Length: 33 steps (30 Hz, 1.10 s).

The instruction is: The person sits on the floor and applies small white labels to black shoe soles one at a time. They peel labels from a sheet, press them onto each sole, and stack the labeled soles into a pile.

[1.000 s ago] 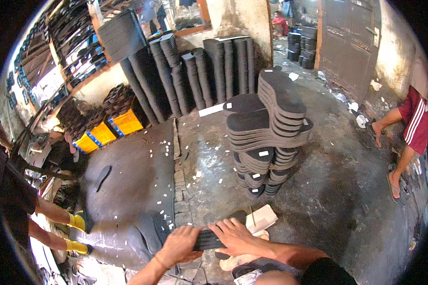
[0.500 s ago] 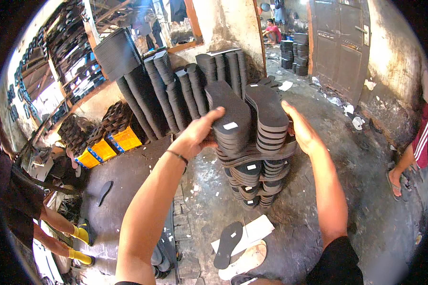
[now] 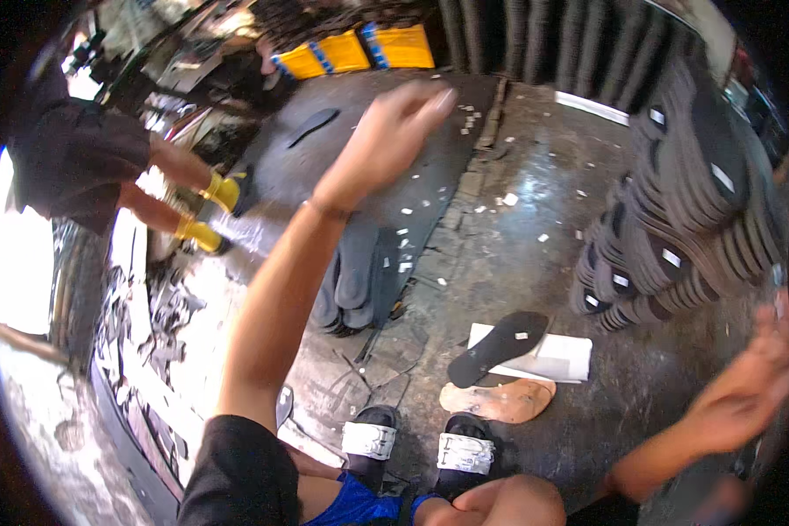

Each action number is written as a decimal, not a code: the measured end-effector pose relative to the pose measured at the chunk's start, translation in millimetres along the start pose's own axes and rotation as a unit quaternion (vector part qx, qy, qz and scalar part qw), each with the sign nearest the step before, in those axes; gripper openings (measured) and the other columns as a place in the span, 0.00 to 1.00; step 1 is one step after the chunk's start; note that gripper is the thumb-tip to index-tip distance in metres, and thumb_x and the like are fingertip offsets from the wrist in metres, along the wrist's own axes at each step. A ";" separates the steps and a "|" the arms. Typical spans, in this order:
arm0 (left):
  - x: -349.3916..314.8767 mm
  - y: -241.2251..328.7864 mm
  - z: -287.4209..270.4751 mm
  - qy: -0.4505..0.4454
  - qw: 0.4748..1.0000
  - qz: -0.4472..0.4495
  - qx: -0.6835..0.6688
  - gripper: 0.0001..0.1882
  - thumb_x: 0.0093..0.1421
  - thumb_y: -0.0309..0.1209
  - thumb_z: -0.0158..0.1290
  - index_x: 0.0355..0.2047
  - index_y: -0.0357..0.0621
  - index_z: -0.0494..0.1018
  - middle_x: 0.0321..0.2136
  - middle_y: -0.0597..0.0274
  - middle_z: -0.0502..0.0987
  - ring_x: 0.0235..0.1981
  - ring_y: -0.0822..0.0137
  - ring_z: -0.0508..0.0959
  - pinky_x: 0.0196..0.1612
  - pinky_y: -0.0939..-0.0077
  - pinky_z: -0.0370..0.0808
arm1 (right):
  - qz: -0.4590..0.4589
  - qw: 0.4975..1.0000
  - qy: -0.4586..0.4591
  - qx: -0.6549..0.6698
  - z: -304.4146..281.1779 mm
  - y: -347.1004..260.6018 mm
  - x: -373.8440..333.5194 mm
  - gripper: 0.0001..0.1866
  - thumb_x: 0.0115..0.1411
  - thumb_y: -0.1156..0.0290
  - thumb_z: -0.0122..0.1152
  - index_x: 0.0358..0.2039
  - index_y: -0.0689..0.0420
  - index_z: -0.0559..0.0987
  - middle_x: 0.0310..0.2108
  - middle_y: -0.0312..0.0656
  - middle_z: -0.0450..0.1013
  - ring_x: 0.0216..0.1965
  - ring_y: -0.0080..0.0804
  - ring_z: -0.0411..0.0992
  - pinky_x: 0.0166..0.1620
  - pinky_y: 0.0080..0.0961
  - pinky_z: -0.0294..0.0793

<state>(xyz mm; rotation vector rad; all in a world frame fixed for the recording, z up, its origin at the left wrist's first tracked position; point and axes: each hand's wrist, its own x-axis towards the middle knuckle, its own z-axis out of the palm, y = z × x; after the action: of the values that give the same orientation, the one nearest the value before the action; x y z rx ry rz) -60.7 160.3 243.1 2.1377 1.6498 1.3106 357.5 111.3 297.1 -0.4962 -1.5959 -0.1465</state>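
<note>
My left hand (image 3: 386, 131) is raised over the floor, fingers spread and holding nothing. Low at the right edge, my right hand (image 3: 745, 386) is blurred, its fingers loose and apart, empty, just below a tall leaning stack of black shoe soles (image 3: 675, 219). One loose black sole (image 3: 498, 346) lies on a white sheet (image 3: 565, 359) in front of my feet, with a tan sole-shaped template (image 3: 500, 401) beside it. My feet wear black slides with white straps (image 3: 416, 443).
A large dark rubber sheet (image 3: 359, 175) covers the floor under my left arm. A person in black with yellow gloves (image 3: 206, 210) crouches at the left amid rubber scraps (image 3: 167, 351). Yellow crates (image 3: 351, 53) and upright rows of black soles (image 3: 543, 35) stand at the back.
Both hands came off the top of the sole stack. The view has tipped down toward my feet; the left hand now hangs over the rubber sheet and the right has dropped low.
</note>
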 end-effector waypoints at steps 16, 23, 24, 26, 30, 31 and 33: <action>-293.3 -133.9 -45.4 -0.039 0.863 -0.491 0.114 0.25 0.75 0.45 0.49 0.58 0.35 0.75 0.49 0.46 0.82 0.48 0.60 0.81 0.52 0.69 0.76 | 0.682 0.484 -0.505 0.216 390.7 -106.4 -318.4 0.60 0.49 0.33 0.67 0.62 0.79 0.67 0.63 0.68 0.67 0.66 0.58 0.66 0.66 0.41 0.65; -270.6 -49.9 74.2 -0.109 0.763 -0.488 -0.410 0.39 0.66 0.41 0.63 0.67 0.30 0.59 0.59 0.49 0.72 0.59 0.62 0.73 0.64 0.68 0.67 | 0.662 0.534 -0.406 0.334 177.3 -65.8 -320.0 0.48 0.54 0.39 0.74 0.61 0.67 0.75 0.57 0.56 0.75 0.58 0.47 0.74 0.61 0.41 0.72; -271.0 -46.0 92.1 -0.104 0.783 -0.477 -0.385 0.39 0.65 0.39 0.64 0.67 0.30 0.59 0.59 0.49 0.72 0.59 0.61 0.73 0.64 0.68 0.67 | 0.653 0.657 -0.338 0.169 152.2 -47.9 -324.1 0.39 0.57 0.44 0.73 0.55 0.65 0.77 0.52 0.56 0.76 0.52 0.47 0.76 0.54 0.42 0.74; -279.4 -35.1 120.7 -0.038 0.869 -0.378 -0.318 0.40 0.62 0.36 0.67 0.66 0.33 0.59 0.58 0.49 0.72 0.59 0.61 0.72 0.64 0.65 0.67 | 0.587 0.757 -0.236 -0.162 103.8 -14.4 -337.9 0.20 0.64 0.59 0.70 0.46 0.64 0.78 0.39 0.55 0.77 0.41 0.49 0.79 0.44 0.43 0.77; -296.0 -15.5 150.2 -0.024 0.888 -0.358 -0.287 0.48 0.53 0.33 0.74 0.68 0.39 0.56 0.58 0.49 0.71 0.59 0.56 0.73 0.63 0.60 0.68 | 0.571 0.726 -0.340 -0.176 65.4 12.2 -382.3 0.17 0.61 0.70 0.69 0.48 0.62 0.77 0.35 0.51 0.82 0.39 0.50 0.82 0.43 0.41 0.79; -298.0 -11.8 153.9 -0.035 0.948 -0.251 -0.195 0.29 0.56 0.28 0.71 0.56 0.36 0.73 0.55 0.51 0.76 0.56 0.60 0.77 0.61 0.61 0.74 | 0.592 0.694 -0.372 -0.174 64.6 14.4 -391.7 0.17 0.61 0.72 0.69 0.49 0.61 0.78 0.36 0.51 0.82 0.40 0.49 0.82 0.43 0.40 0.80; -298.4 -9.1 151.5 -0.112 0.961 -0.239 -0.089 0.48 0.51 0.35 0.74 0.66 0.34 0.58 0.59 0.44 0.70 0.61 0.50 0.72 0.64 0.57 0.67 | 0.568 0.723 -0.344 -0.190 66.7 16.2 -403.7 0.16 0.59 0.75 0.68 0.48 0.61 0.78 0.34 0.50 0.82 0.40 0.49 0.82 0.44 0.42 0.79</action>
<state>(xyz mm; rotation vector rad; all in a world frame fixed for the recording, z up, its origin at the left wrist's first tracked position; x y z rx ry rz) 32.4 -29.4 -16.4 1.5807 1.7282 0.9869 306.8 61.0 -106.1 -1.9493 -1.6592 0.7504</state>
